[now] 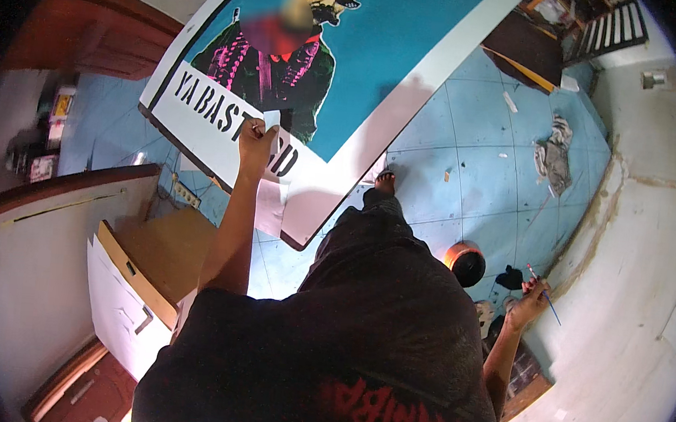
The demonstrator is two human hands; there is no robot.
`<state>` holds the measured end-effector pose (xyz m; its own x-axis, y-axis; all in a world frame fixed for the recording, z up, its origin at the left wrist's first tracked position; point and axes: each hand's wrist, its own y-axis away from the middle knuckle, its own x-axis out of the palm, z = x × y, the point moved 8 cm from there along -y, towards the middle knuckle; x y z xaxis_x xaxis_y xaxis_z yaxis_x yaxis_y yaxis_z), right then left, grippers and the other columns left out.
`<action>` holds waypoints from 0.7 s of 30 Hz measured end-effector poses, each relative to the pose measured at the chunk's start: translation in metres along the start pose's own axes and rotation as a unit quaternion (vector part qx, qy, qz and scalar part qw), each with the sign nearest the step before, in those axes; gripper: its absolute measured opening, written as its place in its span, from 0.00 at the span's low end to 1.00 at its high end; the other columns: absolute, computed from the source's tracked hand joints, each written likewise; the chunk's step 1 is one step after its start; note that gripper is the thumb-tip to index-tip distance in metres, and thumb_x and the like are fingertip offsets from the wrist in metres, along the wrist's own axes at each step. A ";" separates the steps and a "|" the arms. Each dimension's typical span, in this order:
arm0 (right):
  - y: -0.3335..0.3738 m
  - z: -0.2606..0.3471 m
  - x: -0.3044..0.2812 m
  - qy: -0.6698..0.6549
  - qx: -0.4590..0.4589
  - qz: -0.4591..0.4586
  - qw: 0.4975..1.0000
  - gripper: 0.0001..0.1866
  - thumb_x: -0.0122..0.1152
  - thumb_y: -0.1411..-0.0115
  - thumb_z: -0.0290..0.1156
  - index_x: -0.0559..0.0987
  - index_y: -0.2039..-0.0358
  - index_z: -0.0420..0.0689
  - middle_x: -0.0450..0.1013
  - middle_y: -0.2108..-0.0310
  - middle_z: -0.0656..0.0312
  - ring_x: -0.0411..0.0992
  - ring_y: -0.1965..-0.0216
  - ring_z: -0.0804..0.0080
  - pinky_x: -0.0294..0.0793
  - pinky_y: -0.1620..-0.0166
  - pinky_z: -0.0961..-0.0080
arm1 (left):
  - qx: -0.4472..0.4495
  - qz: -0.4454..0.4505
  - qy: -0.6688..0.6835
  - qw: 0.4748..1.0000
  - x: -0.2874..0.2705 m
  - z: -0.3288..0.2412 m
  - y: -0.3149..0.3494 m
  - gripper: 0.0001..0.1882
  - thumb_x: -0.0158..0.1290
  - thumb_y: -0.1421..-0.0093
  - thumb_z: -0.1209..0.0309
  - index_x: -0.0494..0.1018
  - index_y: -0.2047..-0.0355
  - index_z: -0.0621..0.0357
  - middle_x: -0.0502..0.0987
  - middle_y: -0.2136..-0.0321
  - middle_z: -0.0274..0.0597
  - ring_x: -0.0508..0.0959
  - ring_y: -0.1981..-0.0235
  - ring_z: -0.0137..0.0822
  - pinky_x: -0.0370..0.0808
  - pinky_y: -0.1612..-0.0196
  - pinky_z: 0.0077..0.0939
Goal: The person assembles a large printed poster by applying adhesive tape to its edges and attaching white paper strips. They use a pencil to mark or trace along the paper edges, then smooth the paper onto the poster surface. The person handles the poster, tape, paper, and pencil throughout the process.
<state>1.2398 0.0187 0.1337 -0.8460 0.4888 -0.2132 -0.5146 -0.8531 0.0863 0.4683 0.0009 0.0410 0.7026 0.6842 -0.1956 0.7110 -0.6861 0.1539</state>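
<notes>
A large painted poster board (416,49) leans in front of me, with a teal field, a figure in dark clothes and black stencil-like lettering on a white band. My left hand (256,143) is raised to that band, its fingers closed on a small piece of white paper (272,118) that covers part of the lettering. Below the wrist, a pale sheet (271,209) hangs by the board's lower edge. Out to the right, my right hand (528,306) grips a thin paintbrush (553,309) with a blue handle and a reddish tip, well away from the board.
On the blue tiled floor (471,158) are an orange pot (468,262) with a dark inside, a black cloth (511,277) and a crumpled grey rag (553,157). A wooden cabinet (161,252) stands at left. A whitish wall (631,261) rises on the right.
</notes>
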 end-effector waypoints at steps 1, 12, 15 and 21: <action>-0.006 0.010 0.013 0.003 0.009 -0.026 1.000 0.15 0.53 0.30 0.39 0.74 0.67 0.40 0.71 0.72 0.65 0.66 0.72 0.78 0.71 0.65 0.79 | -0.012 -0.005 0.010 1.000 0.002 -0.002 0.002 0.14 0.62 0.45 0.79 0.65 0.69 0.55 0.62 0.77 0.27 0.61 0.78 0.19 0.61 0.75 0.16; -0.188 -0.013 0.098 0.064 0.035 0.114 0.991 0.16 0.53 0.31 0.40 0.73 0.65 0.38 0.73 0.69 0.59 0.69 0.71 0.74 0.74 0.65 0.75 | -0.031 -0.120 -0.022 0.992 -0.001 -0.017 0.078 0.13 0.60 0.43 0.81 0.65 0.67 0.56 0.63 0.75 0.27 0.61 0.76 0.19 0.61 0.74 0.17; -0.243 -0.009 0.133 0.050 0.020 0.171 0.984 0.13 0.53 0.32 0.37 0.74 0.65 0.38 0.72 0.71 0.61 0.68 0.72 0.76 0.72 0.68 0.76 | -0.059 -0.197 -0.052 0.977 -0.002 -0.022 0.130 0.13 0.59 0.44 0.82 0.65 0.67 0.56 0.63 0.76 0.27 0.63 0.76 0.19 0.62 0.74 0.17; -0.335 0.009 0.204 0.057 -0.025 0.275 0.960 0.13 0.53 0.31 0.38 0.75 0.63 0.41 0.72 0.71 0.66 0.68 0.72 0.78 0.68 0.67 0.78 | -0.145 -0.297 -0.036 0.943 0.030 0.025 0.257 0.12 0.60 0.44 0.79 0.66 0.66 0.57 0.71 0.77 0.32 0.69 0.77 0.22 0.65 0.77 0.21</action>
<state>1.2388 0.4057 0.0701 -0.9655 -0.0577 -0.2538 0.0145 -0.9855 0.1692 0.6710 -0.1613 0.0501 0.1822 0.9004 -0.3951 0.9637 -0.0838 0.2535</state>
